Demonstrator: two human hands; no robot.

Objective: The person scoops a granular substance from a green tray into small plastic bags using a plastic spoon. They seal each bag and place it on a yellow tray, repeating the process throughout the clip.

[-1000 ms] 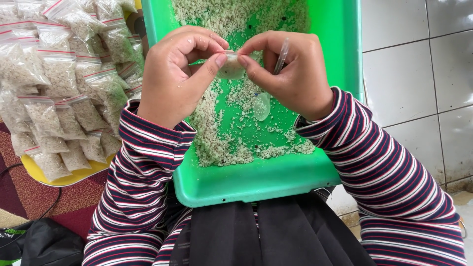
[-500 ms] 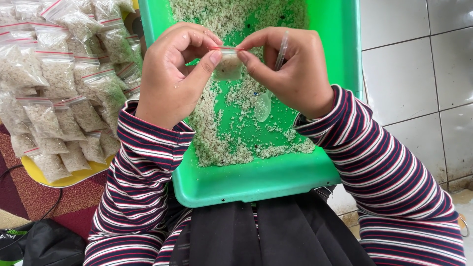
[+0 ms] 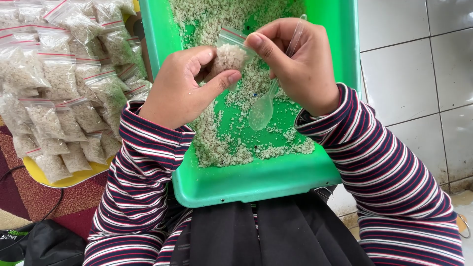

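A small clear zip bag (image 3: 229, 55) with a red strip, filled with pale grain, is held over a green tray (image 3: 256, 182). My left hand (image 3: 185, 88) pinches the bag's lower part between thumb and fingers. My right hand (image 3: 295, 61) grips the bag's top corner and also holds a clear plastic spoon (image 3: 263, 106), whose bowl hangs down over the tray. Loose pale grain (image 3: 221, 143) lies spread across the tray's floor.
Several filled zip bags (image 3: 59, 88) are piled on a yellow tray (image 3: 69, 180) at the left. White floor tiles (image 3: 414, 64) lie to the right. A patterned red rug (image 3: 29, 202) and a black bag (image 3: 44, 246) lie at the lower left.
Both hands have shifted slightly; the bag is now tilted, showing its filled body, with my left thumb lower on it. The spoon's bowl hangs further down.
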